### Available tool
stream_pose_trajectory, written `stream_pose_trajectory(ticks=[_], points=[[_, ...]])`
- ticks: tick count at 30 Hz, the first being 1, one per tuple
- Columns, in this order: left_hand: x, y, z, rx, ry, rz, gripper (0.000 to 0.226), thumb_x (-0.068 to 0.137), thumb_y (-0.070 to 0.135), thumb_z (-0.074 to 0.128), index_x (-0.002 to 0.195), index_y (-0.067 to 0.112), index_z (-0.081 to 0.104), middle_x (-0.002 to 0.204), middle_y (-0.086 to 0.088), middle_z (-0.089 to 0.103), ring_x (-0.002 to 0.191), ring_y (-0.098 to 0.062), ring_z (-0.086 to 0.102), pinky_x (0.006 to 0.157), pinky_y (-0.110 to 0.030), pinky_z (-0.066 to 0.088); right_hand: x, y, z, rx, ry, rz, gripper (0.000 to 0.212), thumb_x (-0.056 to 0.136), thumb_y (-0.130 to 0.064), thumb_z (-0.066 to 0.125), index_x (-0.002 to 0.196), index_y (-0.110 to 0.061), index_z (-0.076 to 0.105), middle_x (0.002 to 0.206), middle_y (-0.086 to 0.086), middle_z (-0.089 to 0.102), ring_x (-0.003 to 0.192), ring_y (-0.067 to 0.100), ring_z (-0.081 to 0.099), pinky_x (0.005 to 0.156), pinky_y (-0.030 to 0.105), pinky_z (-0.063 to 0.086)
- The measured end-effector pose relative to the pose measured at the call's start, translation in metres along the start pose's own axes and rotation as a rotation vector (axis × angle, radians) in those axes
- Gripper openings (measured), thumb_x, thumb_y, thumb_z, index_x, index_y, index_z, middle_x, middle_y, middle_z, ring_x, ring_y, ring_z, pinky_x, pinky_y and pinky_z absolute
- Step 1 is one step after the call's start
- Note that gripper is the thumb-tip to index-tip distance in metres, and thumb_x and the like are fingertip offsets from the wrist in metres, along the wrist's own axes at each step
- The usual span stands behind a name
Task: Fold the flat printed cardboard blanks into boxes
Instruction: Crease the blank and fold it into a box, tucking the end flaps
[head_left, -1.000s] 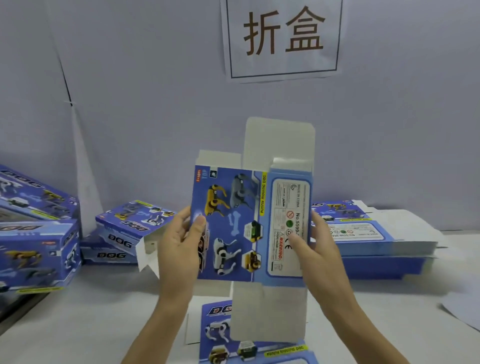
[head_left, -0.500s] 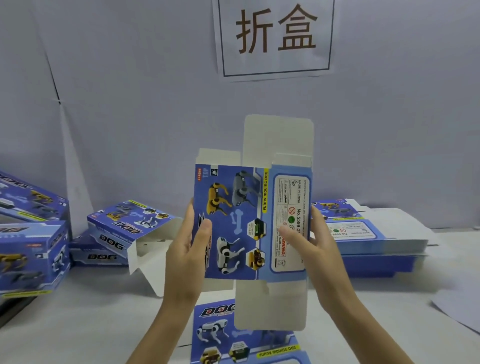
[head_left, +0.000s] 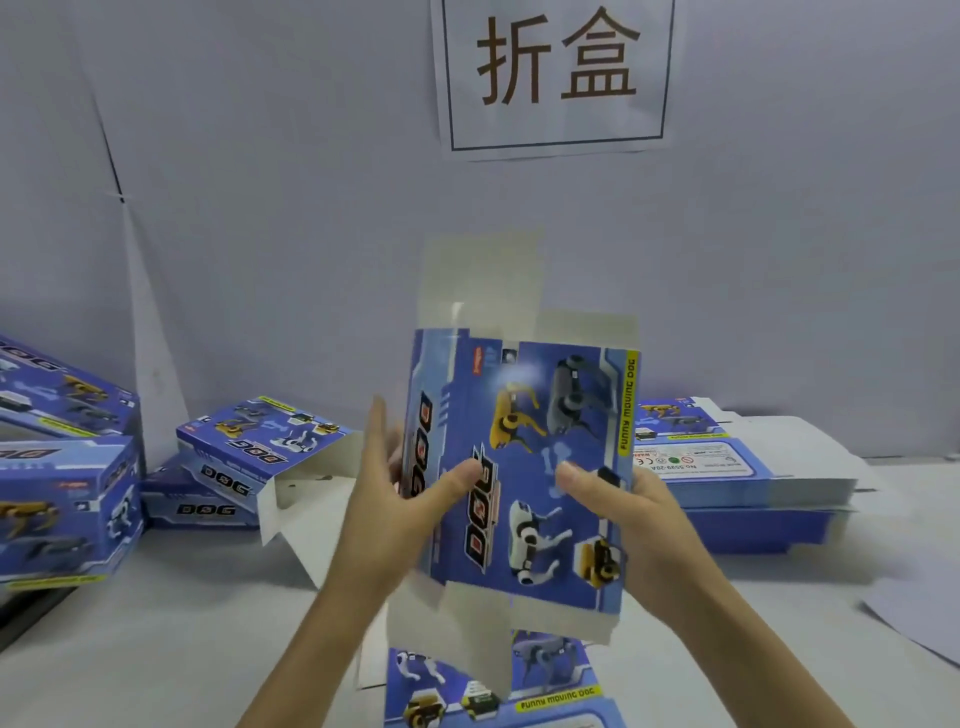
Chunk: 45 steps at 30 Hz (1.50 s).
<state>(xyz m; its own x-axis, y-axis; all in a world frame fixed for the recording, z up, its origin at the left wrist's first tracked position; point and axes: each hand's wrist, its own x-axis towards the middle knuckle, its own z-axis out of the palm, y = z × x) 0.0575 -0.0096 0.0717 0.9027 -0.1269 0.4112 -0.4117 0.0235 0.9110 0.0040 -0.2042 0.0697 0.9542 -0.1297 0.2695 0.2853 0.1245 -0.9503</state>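
I hold a blue printed cardboard blank (head_left: 524, 467) upright in front of me, squared out into a tube, its dog-picture panel facing me and white flaps sticking out above and below. My left hand (head_left: 400, 493) grips its left edge, thumb on the front panel, fingers behind. My right hand (head_left: 618, 499) grips the right edge with the thumb pressed on the front. Another flat blank (head_left: 498, 691) lies on the table just below.
A stack of flat blanks (head_left: 737, 488) lies at the right. Folded boxes (head_left: 62, 499) stand at the left, and a half-open box (head_left: 265, 447) lies beside them. A paper sign (head_left: 556, 78) hangs on the grey wall. White table (head_left: 156, 649) runs below.
The blank has turned: the white label side panel that faced me has swung out of sight and the dog-picture panel now faces me. Both hands have shifted their grip.
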Motion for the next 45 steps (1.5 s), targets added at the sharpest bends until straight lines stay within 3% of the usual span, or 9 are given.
stream_pose_trajectory(ticks=[4, 7, 9, 12, 19, 28, 36, 41, 45], points=[[0.002, -0.005, -0.018, 0.066, 0.004, -0.124, 0.068, 0.046, 0.049, 0.087, 0.105, 0.025, 0.062, 0.09, 0.006, 0.076, 0.076, -0.013, 0.073, 0.055, -0.021, 0.056, -0.001, -0.003, -0.003, -0.109, 0.045, 0.025, 0.06, 0.064, -0.039, 0.073, 0.103, 0.005, 0.062, 0.093, 0.022, 0.07, 0.09, 0.034, 0.068, 0.082, 0.046, 0.053], [0.003, -0.012, -0.017, 0.003, 0.082, -0.145, 0.052, 0.057, 0.043, 0.079, 0.101, 0.02, 0.064, 0.084, -0.001, 0.076, 0.071, -0.022, 0.074, 0.059, -0.034, 0.059, 0.0, -0.002, -0.002, -0.17, 0.096, -0.042, 0.036, 0.07, -0.035, 0.073, 0.092, -0.007, 0.067, 0.076, 0.004, 0.074, 0.075, 0.018, 0.071, 0.061, 0.022, 0.052], [0.002, -0.012, -0.013, -0.042, 0.051, -0.153, 0.05, 0.064, 0.043, 0.074, 0.106, 0.02, 0.062, 0.089, -0.004, 0.076, 0.076, -0.026, 0.074, 0.07, -0.044, 0.059, 0.0, -0.003, -0.003, -0.198, 0.126, -0.059, 0.02, 0.079, -0.026, 0.073, 0.093, -0.013, 0.069, 0.08, 0.0, 0.075, 0.075, 0.014, 0.072, 0.063, 0.022, 0.054], [0.0, -0.011, -0.007, -0.096, 0.064, -0.145, 0.042, 0.069, 0.041, 0.069, 0.105, 0.022, 0.06, 0.09, -0.002, 0.076, 0.077, -0.027, 0.074, 0.065, -0.044, 0.061, 0.002, -0.005, -0.007, -0.234, 0.181, -0.072, 0.014, 0.082, -0.023, 0.072, 0.09, -0.011, 0.07, 0.081, 0.005, 0.075, 0.078, 0.019, 0.072, 0.075, 0.037, 0.055], [-0.004, -0.007, -0.004, -0.18, 0.027, -0.123, 0.036, 0.071, 0.036, 0.066, 0.105, 0.024, 0.06, 0.092, -0.003, 0.076, 0.079, -0.026, 0.074, 0.06, -0.038, 0.061, -0.001, -0.014, -0.013, -0.27, 0.132, -0.069, 0.043, 0.062, -0.043, 0.071, 0.085, -0.007, 0.068, 0.079, 0.008, 0.074, 0.074, 0.019, 0.072, 0.067, 0.032, 0.056], [-0.008, -0.009, 0.005, -0.114, 0.049, -0.091, 0.041, 0.071, 0.039, 0.066, 0.107, 0.021, 0.059, 0.093, -0.003, 0.075, 0.08, -0.025, 0.074, 0.068, -0.044, 0.06, 0.002, -0.01, -0.018, -0.267, 0.158, -0.053, 0.037, 0.077, -0.031, 0.074, 0.092, 0.002, 0.065, 0.08, 0.016, 0.073, 0.076, 0.026, 0.072, 0.074, 0.042, 0.055], [-0.009, -0.002, 0.007, 0.025, -0.008, 0.099, 0.094, 0.053, 0.052, 0.081, 0.133, 0.049, 0.032, 0.116, 0.025, 0.063, 0.109, 0.007, 0.058, 0.076, -0.006, 0.047, -0.004, -0.01, -0.007, -0.243, 0.022, -0.193, 0.015, 0.079, -0.021, 0.072, 0.09, -0.015, 0.065, 0.064, -0.007, 0.071, 0.053, 0.006, 0.067, 0.043, 0.013, 0.046], [-0.006, -0.001, 0.003, 0.056, -0.051, 0.197, 0.094, 0.051, 0.037, 0.095, 0.129, 0.033, 0.043, 0.115, 0.018, 0.064, 0.106, -0.008, 0.063, 0.082, -0.021, 0.054, -0.002, -0.011, -0.012, 0.01, -0.062, -0.055, 0.057, 0.082, -0.061, 0.041, 0.117, -0.02, 0.06, 0.111, -0.004, 0.071, 0.098, 0.006, 0.068, 0.077, 0.019, 0.053], [-0.01, 0.004, -0.002, 0.202, -0.103, 0.325, 0.093, 0.053, 0.023, 0.091, 0.131, 0.025, 0.04, 0.123, 0.013, 0.058, 0.115, -0.009, 0.058, 0.085, -0.026, 0.055, -0.013, -0.012, -0.027, 0.436, -0.178, -0.023, 0.048, 0.105, -0.025, 0.027, 0.142, 0.005, 0.032, 0.097, -0.026, 0.067, 0.083, -0.028, 0.054, 0.084, -0.004, 0.036]])
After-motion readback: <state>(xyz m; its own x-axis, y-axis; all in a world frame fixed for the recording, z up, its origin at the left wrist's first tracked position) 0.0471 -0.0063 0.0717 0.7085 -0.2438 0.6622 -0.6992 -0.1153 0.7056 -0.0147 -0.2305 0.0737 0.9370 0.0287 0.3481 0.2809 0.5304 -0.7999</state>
